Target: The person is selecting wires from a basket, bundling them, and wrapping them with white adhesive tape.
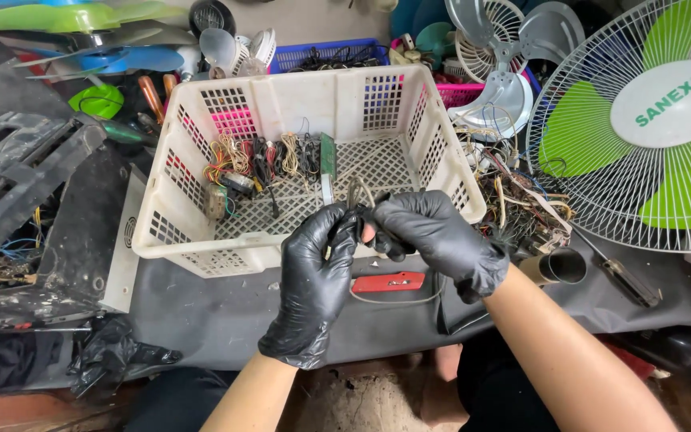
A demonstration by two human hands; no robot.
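Head view: left hand [313, 280] and right hand [433, 236], both in black gloves, pinch between them a looped wire [359, 192], fingertips meeting at the front rim of a white perforated basket [201, 248]. Beyond the hands, bundled coloured wires [257, 160] in the basket; below them, a red cutter [388, 282] on the grey tabletop [201, 304]; right of the right hand, a green-bladed fan [641, 128].

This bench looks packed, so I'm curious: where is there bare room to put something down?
The dark mat is bare left of the red tool, in front of the white basket. The basket's mesh floor is free at its right half; its left holds wire bundles. It is crowded right of the basket, with tangled wires and the fan.
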